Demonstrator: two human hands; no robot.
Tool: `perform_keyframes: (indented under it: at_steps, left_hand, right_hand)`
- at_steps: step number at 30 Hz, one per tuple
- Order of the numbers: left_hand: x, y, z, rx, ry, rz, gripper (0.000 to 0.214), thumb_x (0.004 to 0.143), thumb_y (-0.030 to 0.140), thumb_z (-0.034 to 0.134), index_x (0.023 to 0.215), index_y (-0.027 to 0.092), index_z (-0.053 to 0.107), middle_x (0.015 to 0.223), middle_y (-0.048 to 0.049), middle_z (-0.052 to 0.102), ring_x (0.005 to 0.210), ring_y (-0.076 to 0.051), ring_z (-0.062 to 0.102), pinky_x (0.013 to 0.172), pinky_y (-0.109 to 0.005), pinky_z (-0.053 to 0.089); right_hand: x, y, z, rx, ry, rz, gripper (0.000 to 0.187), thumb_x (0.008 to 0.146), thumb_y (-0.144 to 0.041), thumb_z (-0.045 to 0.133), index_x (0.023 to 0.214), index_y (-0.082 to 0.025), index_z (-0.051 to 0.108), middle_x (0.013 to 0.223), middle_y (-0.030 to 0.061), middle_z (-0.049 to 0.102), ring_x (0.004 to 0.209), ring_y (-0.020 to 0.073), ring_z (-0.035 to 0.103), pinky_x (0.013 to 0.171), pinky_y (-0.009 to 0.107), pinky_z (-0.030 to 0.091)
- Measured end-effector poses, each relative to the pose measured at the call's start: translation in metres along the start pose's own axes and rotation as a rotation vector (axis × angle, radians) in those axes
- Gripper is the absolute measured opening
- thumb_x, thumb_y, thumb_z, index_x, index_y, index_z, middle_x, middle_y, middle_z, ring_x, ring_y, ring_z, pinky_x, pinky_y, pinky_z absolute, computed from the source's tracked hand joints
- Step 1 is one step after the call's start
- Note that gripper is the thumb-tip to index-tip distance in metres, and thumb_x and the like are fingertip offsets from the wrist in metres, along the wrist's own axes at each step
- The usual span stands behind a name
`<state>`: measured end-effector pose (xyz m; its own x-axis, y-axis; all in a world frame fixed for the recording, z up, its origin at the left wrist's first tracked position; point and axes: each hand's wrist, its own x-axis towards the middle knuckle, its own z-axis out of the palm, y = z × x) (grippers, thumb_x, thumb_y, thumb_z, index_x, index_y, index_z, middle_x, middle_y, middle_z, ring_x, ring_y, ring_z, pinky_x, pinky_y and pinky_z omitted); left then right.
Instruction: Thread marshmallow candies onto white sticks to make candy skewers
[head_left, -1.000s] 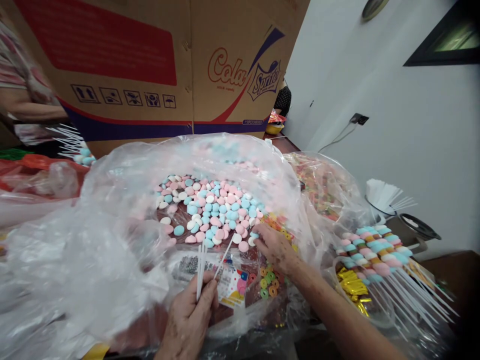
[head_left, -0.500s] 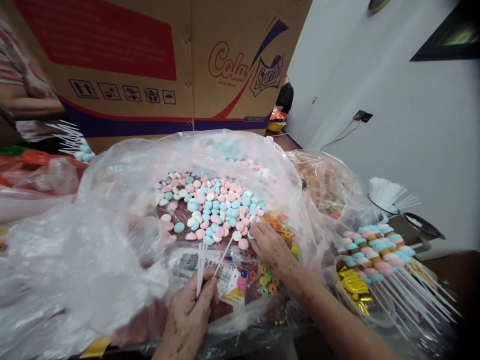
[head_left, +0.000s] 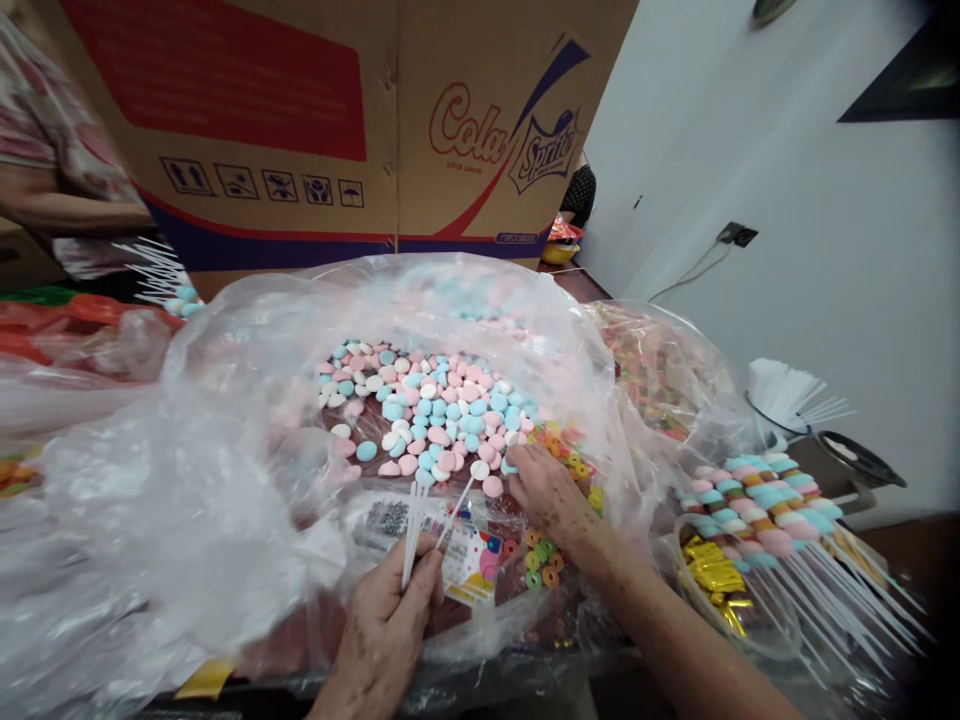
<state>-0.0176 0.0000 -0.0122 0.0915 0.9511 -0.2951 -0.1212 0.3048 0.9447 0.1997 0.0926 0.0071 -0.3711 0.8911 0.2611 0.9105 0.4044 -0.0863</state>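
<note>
My left hand (head_left: 390,615) is closed around several thin white sticks (head_left: 415,525). One stick (head_left: 456,515) is splayed to the right of the bunch; its tip meets a white round marshmallow (head_left: 479,470), though I cannot tell whether it is pierced. Pink, blue and white marshmallows (head_left: 442,410) lie in a loose heap inside an opened clear plastic bag (head_left: 247,310). At the heap's right edge my right hand (head_left: 551,490) has its fingers bent and drawn together. A bit of blue marshmallow shows by the fingertips, which are partly hidden. Ring gummies (head_left: 541,560) lie below that hand.
Finished marshmallow sticks (head_left: 765,500) are stacked at right, beside a tub of gold twist ties (head_left: 712,575). Behind them stand a bundle of white sticks (head_left: 791,390) and a bag of gummies (head_left: 660,370). A large carton (head_left: 300,130) rises at the back; a person's arm (head_left: 75,212) shows left.
The whole view has shifted slightly, so things sit a little further right. Both hands keep nearly the same places and grips.
</note>
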Motion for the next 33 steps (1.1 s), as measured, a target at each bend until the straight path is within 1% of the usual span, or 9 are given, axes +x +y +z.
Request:
perform_keyframes:
  at_steps: [3, 5, 8, 10, 12, 14, 21, 27, 33]
  left_hand:
    - [0.001, -0.001, -0.001, 0.069, 0.025, 0.038, 0.04, 0.084, 0.056, 0.062, 0.089, 0.017, 0.068, 0.056, 0.0055, 0.049, 0.046, -0.009, 0.036, 0.043, -0.018, 0.038]
    - [0.001, 0.001, 0.0, 0.093, 0.038, 0.061, 0.039, 0.083, 0.055, 0.062, 0.086, 0.017, 0.069, 0.055, 0.0052, 0.048, 0.047, -0.011, 0.039, 0.043, -0.019, 0.038]
    - [0.0, 0.005, 0.003, 0.138, 0.042, 0.107, 0.032, 0.082, 0.049, 0.063, 0.084, 0.018, 0.072, 0.056, 0.0041, 0.051, 0.051, -0.013, 0.043, 0.049, -0.021, 0.043]
    - [-0.002, 0.008, 0.006, 0.167, 0.054, 0.129, 0.029, 0.083, 0.045, 0.062, 0.085, 0.019, 0.073, 0.057, 0.0037, 0.053, 0.053, -0.014, 0.046, 0.052, -0.022, 0.045]
    - [-0.003, 0.01, 0.007, 0.179, 0.062, 0.134, 0.028, 0.083, 0.044, 0.061, 0.087, 0.019, 0.074, 0.057, 0.0038, 0.053, 0.054, -0.016, 0.047, 0.054, -0.024, 0.047]
    - [-0.003, 0.011, 0.007, 0.186, 0.045, 0.14, 0.028, 0.083, 0.044, 0.06, 0.085, 0.02, 0.073, 0.056, 0.0043, 0.051, 0.053, -0.016, 0.047, 0.057, -0.025, 0.05]
    - [-0.002, 0.013, 0.007, 0.267, 0.061, 0.168, 0.027, 0.084, 0.042, 0.056, 0.078, 0.02, 0.07, 0.053, 0.0049, 0.051, 0.05, -0.015, 0.043, 0.051, -0.024, 0.04]
    - [-0.002, 0.016, 0.01, 0.225, 0.064, 0.101, 0.029, 0.083, 0.047, 0.057, 0.077, 0.02, 0.068, 0.054, 0.0056, 0.05, 0.051, -0.015, 0.046, 0.048, -0.022, 0.039]
    - [-0.001, 0.011, 0.007, 0.289, 0.066, 0.135, 0.027, 0.084, 0.044, 0.055, 0.078, 0.021, 0.068, 0.053, 0.0053, 0.05, 0.052, -0.017, 0.046, 0.051, -0.024, 0.038]
  right_hand:
    - [0.0, -0.001, -0.003, 0.103, 0.01, 0.035, 0.017, 0.077, -0.004, 0.048, 0.082, -0.019, 0.053, 0.086, 0.0085, 0.062, 0.084, 0.0224, 0.054, 0.074, 0.031, 0.043]
    - [0.001, -0.002, -0.006, 0.254, 0.021, 0.137, 0.013, 0.076, -0.008, 0.049, 0.078, -0.021, 0.051, 0.079, 0.0051, 0.061, 0.077, 0.0207, 0.054, 0.07, 0.03, 0.042]
    - [0.003, -0.006, -0.014, 0.738, 0.063, 0.419, 0.009, 0.075, -0.022, 0.057, 0.077, -0.022, 0.049, 0.066, -0.0023, 0.057, 0.059, 0.0155, 0.052, 0.056, 0.027, 0.039]
    - [0.004, -0.01, -0.021, 1.155, 0.071, 0.59, 0.02, 0.071, -0.032, 0.065, 0.08, -0.022, 0.05, 0.063, -0.0044, 0.059, 0.051, 0.0133, 0.054, 0.05, 0.024, 0.039]
    - [0.005, -0.017, -0.028, 1.468, 0.054, 0.679, 0.03, 0.065, -0.035, 0.073, 0.082, -0.021, 0.053, 0.065, -0.0034, 0.063, 0.05, 0.0135, 0.058, 0.048, 0.024, 0.042]
    - [0.006, -0.023, -0.035, 1.608, 0.038, 0.711, 0.034, 0.06, -0.033, 0.078, 0.083, -0.019, 0.057, 0.068, -0.0019, 0.066, 0.052, 0.0143, 0.062, 0.048, 0.024, 0.046]
    - [0.006, -0.033, -0.032, 1.683, 0.146, 0.651, 0.027, 0.062, -0.029, 0.082, 0.081, -0.016, 0.066, 0.08, 0.0013, 0.071, 0.065, 0.0148, 0.066, 0.058, 0.027, 0.057]
    - [0.004, -0.032, -0.027, 1.645, 0.175, 0.596, 0.026, 0.067, -0.029, 0.081, 0.086, -0.017, 0.069, 0.083, 0.0028, 0.074, 0.059, 0.0124, 0.065, 0.058, 0.026, 0.055]
    - [0.002, -0.036, -0.027, 1.592, 0.193, 0.565, 0.029, 0.065, -0.033, 0.083, 0.089, -0.02, 0.073, 0.084, 0.0022, 0.075, 0.066, 0.0153, 0.068, 0.064, 0.029, 0.058]
